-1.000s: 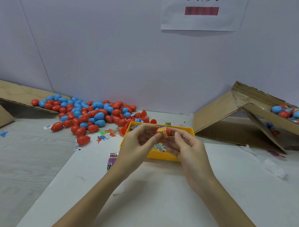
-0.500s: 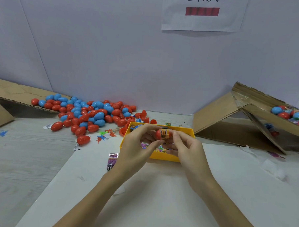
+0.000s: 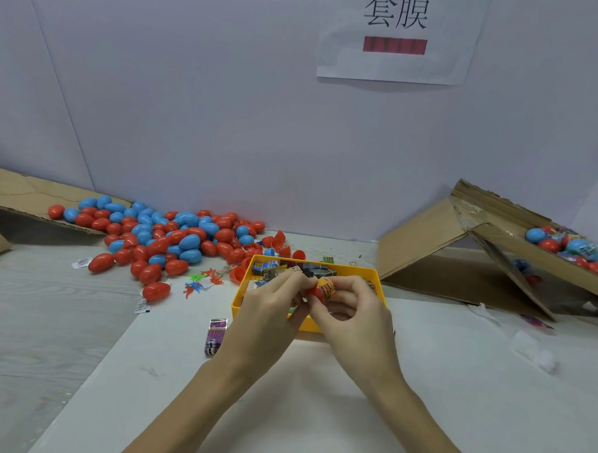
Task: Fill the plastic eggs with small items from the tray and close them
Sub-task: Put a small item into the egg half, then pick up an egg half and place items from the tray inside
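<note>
While both hands pinch the red egg (image 3: 317, 290) above the yellow tray (image 3: 374, 276) mid-tabletop, left hand (image 3: 270, 310) and right hand (image 3: 352, 317) at opposite ends, the orange packet (image 3: 326, 286) protrudes; risk: it jams the seam, halves won't close.

At the centre of the frame, the left hand (image 3: 270, 307) and right hand (image 3: 353, 317) meet over a yellow plastic tray (image 3: 374, 276) of small packaged items, both pinching a red plastic egg (image 3: 318, 290) with a yellow-orange wrapper bulging from it. A heap of red and blue plastic eggs (image 3: 163, 234) spreads across the middle left. A small purple packet (image 3: 215, 335) lies below the tray's left corner. At the right edge, an open cardboard box (image 3: 427, 245) holds more eggs. A white paper sign (image 3: 395, 35) hangs at the top.
</note>
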Demonstrator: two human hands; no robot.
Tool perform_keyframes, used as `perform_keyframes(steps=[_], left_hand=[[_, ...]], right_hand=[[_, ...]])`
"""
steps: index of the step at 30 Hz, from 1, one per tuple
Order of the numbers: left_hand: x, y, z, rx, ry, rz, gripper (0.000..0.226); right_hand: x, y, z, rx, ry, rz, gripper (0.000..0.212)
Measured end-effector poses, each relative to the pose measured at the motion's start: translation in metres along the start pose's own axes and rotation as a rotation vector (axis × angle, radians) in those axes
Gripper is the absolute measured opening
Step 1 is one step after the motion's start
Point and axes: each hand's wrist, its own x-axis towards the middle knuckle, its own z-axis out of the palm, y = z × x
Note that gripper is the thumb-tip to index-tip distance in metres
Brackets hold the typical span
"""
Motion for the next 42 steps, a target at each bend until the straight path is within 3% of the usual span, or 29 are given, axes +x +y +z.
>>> perform_keyframes(steps=[14,18,29,34,38,42], left_hand=[[-0.001,-0.001,0.004,0.009,0.013,-0.033,0.035],[0.0,-0.001,0.003,-0.028,-0.018,-0.017,0.051],[0.001,0.006,0.002,-0.022,-0.062,0.034,0.046],[0.001,-0.002,0.0,-0.013,-0.109,0.036,0.054],[-0.002,-0.012,-0.006,0.032,-0.14,-0.062,0.062],[0.001,-0.024,-0.011,0.118,-0.085,-0.084,0.034]], right_hand=[[-0.002,0.001,0.003,0.001,0.041,-0.015,0.033],[0.0,0.001,0.0,-0.024,0.035,0.022,0.033],[0.006,0.004,-0.001,-0.002,0.058,0.094,0.023],[0.01,0.002,-0.007,0.011,-0.054,0.116,0.02],[0.039,-0.006,-0.027,0.333,-0.059,0.271,0.02],[0.101,-0.033,-0.084,1.075,0.131,0.332,0.029]])
